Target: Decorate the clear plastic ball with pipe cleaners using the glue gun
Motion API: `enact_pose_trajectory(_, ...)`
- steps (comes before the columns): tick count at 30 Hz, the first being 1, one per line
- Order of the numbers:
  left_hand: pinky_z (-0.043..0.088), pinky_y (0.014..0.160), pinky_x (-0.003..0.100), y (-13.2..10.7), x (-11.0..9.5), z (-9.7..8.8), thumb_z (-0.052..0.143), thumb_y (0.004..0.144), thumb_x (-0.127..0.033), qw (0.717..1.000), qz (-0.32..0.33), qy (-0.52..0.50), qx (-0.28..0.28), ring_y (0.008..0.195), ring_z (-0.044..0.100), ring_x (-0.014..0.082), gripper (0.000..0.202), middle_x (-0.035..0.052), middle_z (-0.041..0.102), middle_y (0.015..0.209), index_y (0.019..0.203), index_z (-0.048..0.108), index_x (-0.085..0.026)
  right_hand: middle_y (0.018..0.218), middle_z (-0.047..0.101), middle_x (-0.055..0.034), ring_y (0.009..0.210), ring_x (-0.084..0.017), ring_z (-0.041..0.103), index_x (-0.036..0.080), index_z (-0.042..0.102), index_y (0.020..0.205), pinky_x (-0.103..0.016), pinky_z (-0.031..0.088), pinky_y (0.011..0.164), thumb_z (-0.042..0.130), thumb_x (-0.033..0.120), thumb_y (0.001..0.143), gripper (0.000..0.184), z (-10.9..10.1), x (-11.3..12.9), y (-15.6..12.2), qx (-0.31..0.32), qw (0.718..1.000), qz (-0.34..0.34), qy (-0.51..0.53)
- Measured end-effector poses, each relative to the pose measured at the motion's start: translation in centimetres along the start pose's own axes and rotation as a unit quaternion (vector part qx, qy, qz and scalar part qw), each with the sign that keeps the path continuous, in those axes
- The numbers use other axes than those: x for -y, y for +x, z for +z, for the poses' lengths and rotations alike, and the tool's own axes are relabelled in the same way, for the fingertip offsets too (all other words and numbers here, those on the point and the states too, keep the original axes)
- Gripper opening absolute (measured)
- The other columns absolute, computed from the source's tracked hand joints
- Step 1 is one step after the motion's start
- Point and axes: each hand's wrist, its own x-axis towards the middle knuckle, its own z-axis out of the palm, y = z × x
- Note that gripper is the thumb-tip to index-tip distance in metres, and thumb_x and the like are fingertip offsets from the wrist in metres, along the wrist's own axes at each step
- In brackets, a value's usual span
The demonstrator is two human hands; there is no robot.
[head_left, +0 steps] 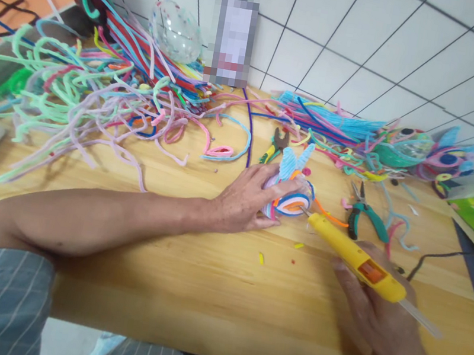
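My left hand (245, 197) is closed around a small pipe-cleaner craft (293, 203), steadying it on the table. Striped in several colours, the craft has blue ear-like tufts on top and an oval of blue, white and orange loops on its side. My right hand (373, 298) grips a yellow hot glue gun (353, 256) with a clear glue stick out of its back end. The gun's nozzle touches or nearly touches the orange middle of the oval. An orange pipe cleaner (332, 218) trails behind the nozzle.
Teal-handled pliers (366, 216) lie right of the craft, yellow-green cutters (275, 146) behind it. Tangled pipe cleaners (98, 89) spread over the left, with more bundles (331, 120) at the back. Finished-looking crafts (442, 159) stand far right. A black cord (440, 255) crosses the right side.
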Motion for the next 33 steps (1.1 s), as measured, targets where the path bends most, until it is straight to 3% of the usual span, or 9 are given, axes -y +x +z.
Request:
enact_pose_trajectory(6,0.051,0.111,0.055,0.21,-0.19,-0.13,0.078,0.093,-0.044,1.000,0.010,-0.004,-0.012,0.139,0.054,0.0396,0.085,0.0239,0.050,0.153,0.165,0.039,-0.019,0.091,0.076,-0.0046,0.076,-0.024,0.075,0.029,0.065,0.104,-0.035,0.058,0.064,0.062,0.036,0.103,0.008,0.11,0.06,0.01,0.014,1.000,0.000,0.010)
enact_pose_trajectory(28,0.052,0.110,0.055,0.11,-0.02,0.09,0.079,0.092,-0.047,1.000,0.006,0.011,-0.010,0.137,0.055,0.0385,0.089,0.0219,0.049,0.155,0.166,0.036,-0.023,0.092,0.075,-0.0043,0.078,-0.024,0.074,0.028,0.064,0.106,-0.035,0.058,0.065,0.060,0.037,0.106,0.009,0.62,-0.44,-0.40,-0.001,1.000,-0.020,-0.003)
enact_pose_trajectory(33,0.050,0.112,0.056,-0.03,0.16,0.30,0.078,0.093,-0.049,1.000,-0.002,-0.006,-0.007,0.141,0.053,0.0384,0.090,0.0211,0.047,0.158,0.168,0.035,-0.026,0.094,0.076,-0.0052,0.083,-0.025,0.075,0.028,0.065,0.102,-0.035,0.059,0.068,0.059,0.043,0.106,0.017,0.67,-0.30,-0.22,-0.011,1.000,-0.009,-0.001)
